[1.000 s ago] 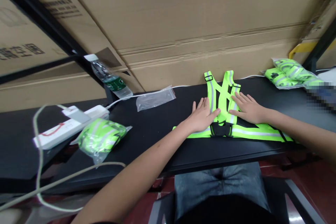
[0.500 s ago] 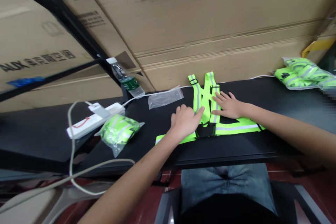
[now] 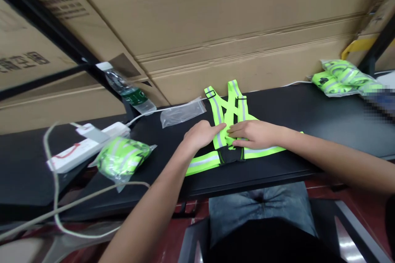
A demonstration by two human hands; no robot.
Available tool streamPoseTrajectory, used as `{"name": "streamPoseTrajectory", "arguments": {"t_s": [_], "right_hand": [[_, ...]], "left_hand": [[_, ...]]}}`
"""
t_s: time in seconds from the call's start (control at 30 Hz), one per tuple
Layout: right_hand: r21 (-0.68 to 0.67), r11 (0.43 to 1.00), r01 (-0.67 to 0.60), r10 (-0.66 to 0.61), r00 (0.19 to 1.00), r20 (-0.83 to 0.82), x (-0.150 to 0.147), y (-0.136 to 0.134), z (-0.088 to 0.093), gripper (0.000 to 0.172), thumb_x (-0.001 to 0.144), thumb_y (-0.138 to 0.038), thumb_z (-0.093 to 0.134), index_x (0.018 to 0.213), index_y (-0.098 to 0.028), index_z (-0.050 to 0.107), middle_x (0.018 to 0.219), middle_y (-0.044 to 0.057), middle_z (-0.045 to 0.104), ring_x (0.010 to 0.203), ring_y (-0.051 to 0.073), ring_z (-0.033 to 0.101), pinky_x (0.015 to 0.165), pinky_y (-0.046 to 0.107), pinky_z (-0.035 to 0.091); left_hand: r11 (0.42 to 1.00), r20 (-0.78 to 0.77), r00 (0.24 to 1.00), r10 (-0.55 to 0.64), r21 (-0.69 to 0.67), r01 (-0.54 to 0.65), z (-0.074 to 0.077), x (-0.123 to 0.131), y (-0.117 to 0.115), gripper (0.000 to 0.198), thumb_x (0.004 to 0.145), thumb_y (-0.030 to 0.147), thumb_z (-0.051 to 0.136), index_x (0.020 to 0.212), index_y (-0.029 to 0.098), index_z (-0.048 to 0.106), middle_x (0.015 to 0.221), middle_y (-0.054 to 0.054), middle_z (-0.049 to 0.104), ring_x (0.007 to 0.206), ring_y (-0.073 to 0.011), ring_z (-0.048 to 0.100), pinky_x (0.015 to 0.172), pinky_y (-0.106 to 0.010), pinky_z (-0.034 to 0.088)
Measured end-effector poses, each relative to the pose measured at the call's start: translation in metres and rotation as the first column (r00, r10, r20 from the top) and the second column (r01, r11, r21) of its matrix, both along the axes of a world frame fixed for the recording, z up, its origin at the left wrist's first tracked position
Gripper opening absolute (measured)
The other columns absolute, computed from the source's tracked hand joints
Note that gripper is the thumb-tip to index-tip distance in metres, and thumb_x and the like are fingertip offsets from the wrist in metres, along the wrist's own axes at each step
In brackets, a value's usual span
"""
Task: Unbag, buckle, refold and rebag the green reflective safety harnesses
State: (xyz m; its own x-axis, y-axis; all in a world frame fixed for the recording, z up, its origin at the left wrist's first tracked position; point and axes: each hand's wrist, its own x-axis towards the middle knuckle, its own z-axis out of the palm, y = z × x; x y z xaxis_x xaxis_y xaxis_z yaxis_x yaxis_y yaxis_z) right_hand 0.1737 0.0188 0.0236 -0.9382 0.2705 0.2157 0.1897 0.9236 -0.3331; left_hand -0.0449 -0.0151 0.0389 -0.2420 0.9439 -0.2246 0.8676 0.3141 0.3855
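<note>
A neon-yellow reflective vest (image 3: 218,113) made of straps lies spread on the black table, its grey stripes facing up. Black sliders sit on the shoulder straps, and a black buckle section (image 3: 231,155) joins the waist belt. At the vest's left edge is my left hand (image 3: 200,134), thumb stretched out onto the left strap; its other fingers are partly hidden, and it grips nothing that I can see. My right hand (image 3: 254,132) lies flat over the right strap, fingers extended towards the middle of the vest.
A flat clear plastic bag (image 3: 182,113) lies behind my left hand. Further left are a bagged vest (image 3: 123,158), a white power strip (image 3: 89,148) with cables, and a leaning water bottle (image 3: 128,90). More bagged vests (image 3: 339,78) sit at the right, before tall cardboard boxes (image 3: 231,20).
My right hand has slid left and slightly down across the vest, its spread fingers coming together. My left hand remains by the left strap. The whole view has shifted.
</note>
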Motion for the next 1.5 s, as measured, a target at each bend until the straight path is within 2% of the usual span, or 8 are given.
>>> {"name": "streamPoseTrajectory", "arguments": {"t_s": [0.17,0.4,0.53,0.63,0.9,1.07,1.27,1.5], "right_hand": [[0.119,0.993,-0.027,0.02,0.998,0.055,-0.004,0.0,-0.008,0.064,0.102,-0.056,0.041,0.135,-0.005,0.06,0.14,0.02,0.062,0.134,0.032,0.054,0.113,0.045,0.041],[0.17,0.985,0.004,-0.018,0.997,0.081,-0.005,-0.002,-0.013,0.084,0.094,-0.073,0.041,0.146,-0.008,0.05,0.143,0.024,0.056,0.131,0.037,0.055,0.11,0.056,0.038],[0.061,0.997,0.04,-0.048,0.991,0.125,-0.009,-0.002,-0.017,0.092,0.089,-0.079,0.04,0.151,-0.012,0.044,0.157,0.024,0.041,0.145,0.04,0.038,0.118,0.065,0.019],[-0.087,0.996,0.022,-0.012,0.994,0.111,-0.011,0.0,-0.016,0.091,0.092,-0.075,0.041,0.154,-0.009,0.039,0.161,0.023,0.032,0.153,0.037,0.022,0.123,0.062,0.01],[-0.122,0.97,0.211,-0.232,0.952,-0.198,0.011,0.024,-0.01,0.043,0.101,-0.044,0.045,0.122,-0.016,0.07,0.125,0.013,0.072,0.116,0.029,0.067,0.101,0.047,0.051],[0.067,0.984,0.163,-0.162,0.987,-0.011,0.012,0.033,-0.022,0.053,0.102,-0.048,0.043,0.137,-0.014,0.062,0.14,0.02,0.06,0.133,0.034,0.054,0.112,0.053,0.04],[0.127,0.954,0.27,-0.292,0.932,0.213,-0.003,0.015,-0.02,0.058,0.102,-0.057,0.032,0.154,-0.033,0.042,0.158,0.013,0.043,0.147,0.041,0.032,0.11,0.08,0.018],[0.214,0.898,0.384,-0.431,0.864,0.261,-0.022,0.007,-0.012,0.064,0.099,-0.064,0.032,0.155,-0.033,0.04,0.148,0.018,0.047,0.139,0.046,0.037,0.104,0.084,0.019]], "left_hand": [[0.99,0.505,0.862,0.046,0.089,-0.106,-0.004,0.0,-0.001,0.037,0.079,0.033,0.07,0.05,0.02,0.053,0.041,0.0,0.052,0.04,-0.0141,0.049,0.046,-0.026,0.038],[0.938,0.758,0.65,0.052,0.186,-0.292,0.0,0.001,0.002,0.006,0.084,0.022,0.064,0.083,0.018,0.061,0.075,-0.003,0.07,0.062,-0.0125,0.065,0.061,-0.024,0.053],[0.929,0.847,0.532,0.004,0.194,-0.315,-0.001,0.004,0.003,0.026,0.082,0.018,0.067,0.107,0.016,0.059,0.092,-0.007,0.074,0.074,-0.016,0.071,0.071,-0.028,0.057],[0.921,0.813,0.58,-0.052,0.263,-0.286,-0.012,0.013,0.009,0.043,0.084,0.018,0.064,0.125,0.014,0.051,0.102,-0.012,0.074,0.084,-0.0214,0.074,0.08,-0.037,0.059],[0.847,0.609,0.787,-0.1,0.467,-0.254,-0.043,0.022,0.021,0.049,0.073,0.011,0.073,0.119,0.018,0.058,0.129,-0.013,0.064,0.137,-0.0337,0.047,0.117,-0.049,0.032],[0.824,0.659,0.749,-0.076,0.464,-0.325,-0.039,0.02,0.02,0.042,0.081,0.012,0.065,0.121,0.021,0.056,0.107,-0.009,0.068,0.114,-0.0309,0.063,0.109,-0.052,0.041],[0.839,0.867,0.498,-0.014,0.282,-0.466,-0.017,0.032,0.021,0.035,0.089,0.016,0.055,0.123,0.019,0.048,0.086,-0.004,0.068,0.067,-0.0206,0.072,0.07,-0.039,0.06],[0.834,0.944,0.325,0.063,0.129,-0.537,-0.006,0.031,0.023,0.028,0.085,0.009,0.057,0.112,0.015,0.052,0.069,-0.002,0.064,0.061,-0.0205,0.071,0.065,-0.036,0.061]]}}
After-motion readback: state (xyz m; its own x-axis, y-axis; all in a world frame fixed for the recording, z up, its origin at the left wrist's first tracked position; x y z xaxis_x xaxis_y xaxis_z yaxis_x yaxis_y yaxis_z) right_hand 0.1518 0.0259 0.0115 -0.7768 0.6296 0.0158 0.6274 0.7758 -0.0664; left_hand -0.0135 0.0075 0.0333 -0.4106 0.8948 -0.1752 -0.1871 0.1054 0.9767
